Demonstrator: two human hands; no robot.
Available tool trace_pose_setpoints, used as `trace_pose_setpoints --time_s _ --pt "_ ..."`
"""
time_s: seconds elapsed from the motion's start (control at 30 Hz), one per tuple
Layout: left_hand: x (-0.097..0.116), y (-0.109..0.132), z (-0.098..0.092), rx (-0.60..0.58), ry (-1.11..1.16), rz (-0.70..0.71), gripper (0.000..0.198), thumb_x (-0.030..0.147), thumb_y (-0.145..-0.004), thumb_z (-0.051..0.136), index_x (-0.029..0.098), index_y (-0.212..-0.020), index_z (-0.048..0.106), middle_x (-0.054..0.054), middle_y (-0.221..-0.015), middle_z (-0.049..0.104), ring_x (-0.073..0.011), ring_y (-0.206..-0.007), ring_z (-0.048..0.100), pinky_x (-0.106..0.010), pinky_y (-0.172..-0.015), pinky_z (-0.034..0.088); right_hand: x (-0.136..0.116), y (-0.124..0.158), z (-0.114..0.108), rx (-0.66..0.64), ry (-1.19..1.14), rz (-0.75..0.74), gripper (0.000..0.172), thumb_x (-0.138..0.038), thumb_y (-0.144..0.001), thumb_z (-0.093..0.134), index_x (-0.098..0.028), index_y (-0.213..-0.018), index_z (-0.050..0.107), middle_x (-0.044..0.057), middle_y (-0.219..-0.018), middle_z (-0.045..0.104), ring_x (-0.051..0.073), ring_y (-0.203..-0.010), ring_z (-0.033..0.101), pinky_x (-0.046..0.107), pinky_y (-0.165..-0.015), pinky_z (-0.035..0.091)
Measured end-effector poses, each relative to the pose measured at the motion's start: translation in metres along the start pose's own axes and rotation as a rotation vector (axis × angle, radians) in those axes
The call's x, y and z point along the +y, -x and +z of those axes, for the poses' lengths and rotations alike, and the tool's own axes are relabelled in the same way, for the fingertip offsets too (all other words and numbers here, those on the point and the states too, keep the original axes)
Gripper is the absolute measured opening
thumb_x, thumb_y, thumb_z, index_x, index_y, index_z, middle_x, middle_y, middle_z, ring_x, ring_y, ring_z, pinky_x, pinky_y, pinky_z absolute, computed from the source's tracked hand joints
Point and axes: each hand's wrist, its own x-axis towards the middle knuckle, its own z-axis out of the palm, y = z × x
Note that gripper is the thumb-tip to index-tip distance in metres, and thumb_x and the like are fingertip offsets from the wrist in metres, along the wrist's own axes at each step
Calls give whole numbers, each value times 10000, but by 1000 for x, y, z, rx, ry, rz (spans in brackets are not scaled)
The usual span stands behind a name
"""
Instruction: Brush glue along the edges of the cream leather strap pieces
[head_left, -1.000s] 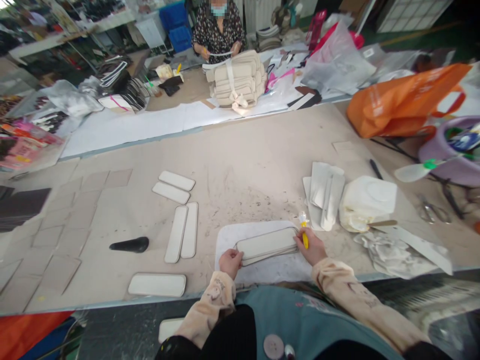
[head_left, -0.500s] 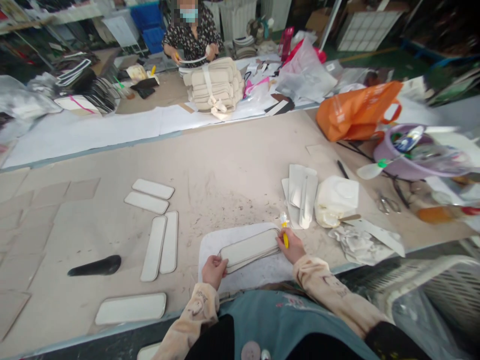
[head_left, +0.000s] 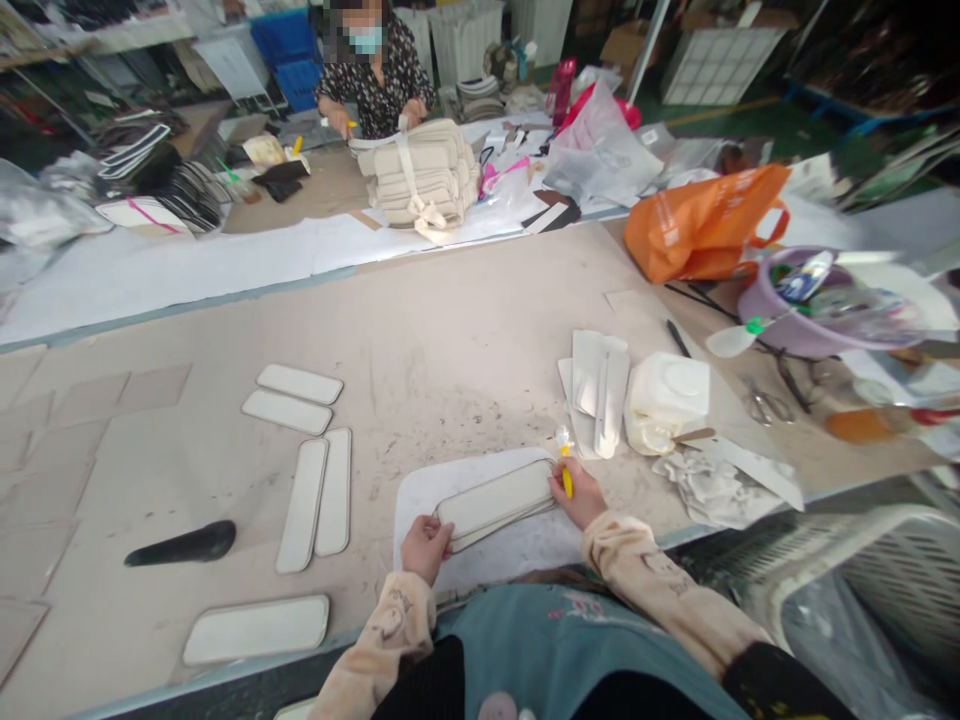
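A small stack of pale, round-cornered strips [head_left: 495, 502] lies over a white sheet [head_left: 420, 487] at the table's near edge. My left hand [head_left: 426, 547] pinches the stack's left end, thumb on top. At its right end, my right hand [head_left: 577, 492] grips the strips and also has a yellow-handled brush [head_left: 567, 480] between its fingers, its whitish tip pointing up. Several similar strips [head_left: 301, 505] lie on the table to the left, beside a black tapered tool [head_left: 184, 543].
Right of my hands are white pieces [head_left: 598, 390], a whitish container [head_left: 667, 400], crumpled paper [head_left: 705, 485] and scissors [head_left: 769, 400]. A purple basin [head_left: 780, 310] and orange bag [head_left: 697, 228] sit farther back. Across the table, a masked person [head_left: 375, 80] works behind a tied bundle [head_left: 420, 175].
The view has shifted slightly, so the table items appear a little farther left. Both my hands keep their hold on the stack. The person opposite has lowered the curved strip.
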Motion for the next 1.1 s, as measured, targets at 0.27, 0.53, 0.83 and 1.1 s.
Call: trace_pose_setpoints --time_s 0.27,0.53,0.83,1.1 --pt "8 5 -2 19 -47 -14 203 350 -771 632 203 -753 493 56 -489 589 -116 -427 583 -204 -458 432 -32 13 -2 -33 7 -351 156 -205 -863 457 -237 -971 564 92 -1018 641 234 -1032 583 405 -899 483" --pt "6 0 -1 19 -92 3 227 384 -748 641 203 -747 505 47 -476 589 -128 -413 572 -216 -452 416 -64 22 61 -502 35 -765 219 -320 -894 512 -175 -1040 586 127 -1313 529 206 -1358 285 461 -1111 248" --pt "10 4 -1 24 -89 26 227 382 -773 599 211 -832 462 69 -478 577 -151 -452 606 -238 -495 435 14 20 17 -230 90 -520 185 -259 -851 565 -191 -1023 550 140 -1347 499 270 -1321 363 539 -1055 342" --pt "17 14 1 117 -124 24 189 265 -758 622 201 -883 496 84 -479 553 -111 -442 565 -206 -513 389 18 9 9 66 8 -146 166 -329 -855 512 -238 -990 483 104 -1169 621 256 -1034 608 446 -867 505"
